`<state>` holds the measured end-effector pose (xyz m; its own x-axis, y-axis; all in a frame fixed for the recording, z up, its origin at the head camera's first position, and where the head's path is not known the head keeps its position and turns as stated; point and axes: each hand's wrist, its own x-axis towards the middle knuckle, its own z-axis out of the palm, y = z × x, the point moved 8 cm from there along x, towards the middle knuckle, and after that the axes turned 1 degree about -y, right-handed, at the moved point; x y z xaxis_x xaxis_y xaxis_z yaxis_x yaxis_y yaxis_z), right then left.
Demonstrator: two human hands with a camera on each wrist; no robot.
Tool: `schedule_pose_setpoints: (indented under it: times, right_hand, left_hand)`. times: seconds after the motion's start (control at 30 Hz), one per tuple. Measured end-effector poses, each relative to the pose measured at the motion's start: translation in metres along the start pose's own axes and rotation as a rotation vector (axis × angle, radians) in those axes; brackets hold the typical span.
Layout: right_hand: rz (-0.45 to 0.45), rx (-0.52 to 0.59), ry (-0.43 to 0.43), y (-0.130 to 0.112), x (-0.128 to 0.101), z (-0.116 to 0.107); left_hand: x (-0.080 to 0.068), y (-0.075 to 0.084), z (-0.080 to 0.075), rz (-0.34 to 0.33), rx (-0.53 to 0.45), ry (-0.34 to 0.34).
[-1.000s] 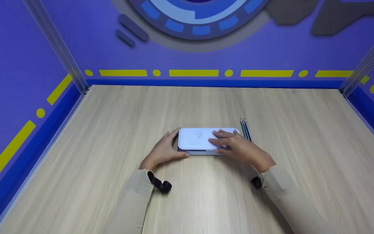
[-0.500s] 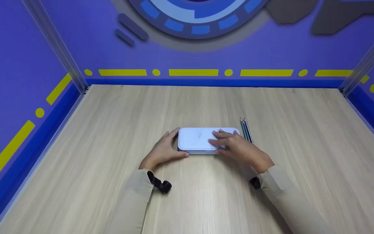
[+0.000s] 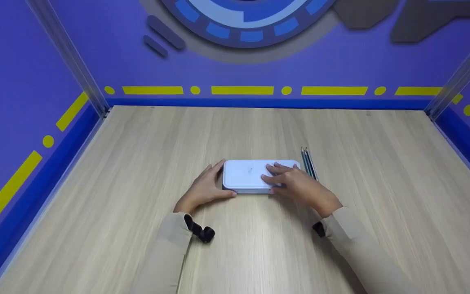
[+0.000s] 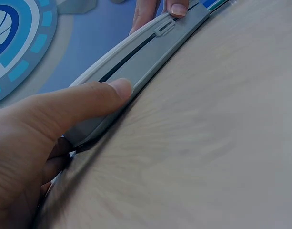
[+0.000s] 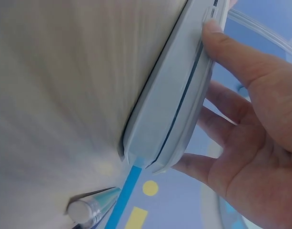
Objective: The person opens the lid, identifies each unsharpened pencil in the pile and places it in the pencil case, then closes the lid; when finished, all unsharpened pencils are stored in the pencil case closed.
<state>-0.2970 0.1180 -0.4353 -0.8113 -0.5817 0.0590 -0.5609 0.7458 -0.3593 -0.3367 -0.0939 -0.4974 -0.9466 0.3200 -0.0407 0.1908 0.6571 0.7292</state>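
A flat white pencil case (image 3: 245,175) lies lengthwise at the middle of the wooden table (image 3: 137,163). My left hand (image 3: 215,183) grips its left end, with the thumb (image 4: 95,98) along the front side and the fingers round the far corner. My right hand (image 3: 278,182) rests flat on the right half of the lid, fingers straight, and its thumb (image 5: 222,40) touches the front edge by the clasp (image 4: 164,28). A thin dark gap (image 5: 184,102) shows between lid and base.
A few blue pencils (image 3: 309,163) lie side by side just right of the case, one blunt end showing (image 5: 84,210). Purple walls with yellow dashes enclose the table on three sides. Bare wood (image 3: 259,245) stretches all around the case.
The dark gap under the lid at the front has narrowed as the right hand pressed down. Both hands have stayed where they were.
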Motion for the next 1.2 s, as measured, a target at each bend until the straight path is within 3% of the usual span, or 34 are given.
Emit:
schedule_pose_setpoints:
  times: [0.27,0.77,1.0,1.1,1.2]
  right_hand:
    - [0.028,0.020,-0.020,0.000,0.001,0.003]
    - [-0.011,0.002,-0.010,0.003,0.000,0.010]
    - [0.010,0.003,-0.079,0.006,0.004,0.009]
    - [0.054,0.005,-0.049,0.015,0.004,0.002]
    - [0.104,-0.015,0.028,0.024,0.004,-0.012]
  left_hand:
    - [0.000,0.000,-0.001,0.005,0.006,0.001]
    - [-0.001,-0.007,0.001,-0.010,-0.010,-0.024]
    - [0.001,-0.003,-0.005,0.070,-0.094,-0.042]
    - [0.002,0.005,-0.015,0.121,-0.023,0.010]
    - [0.001,0.015,-0.031,0.140,0.109,0.123]
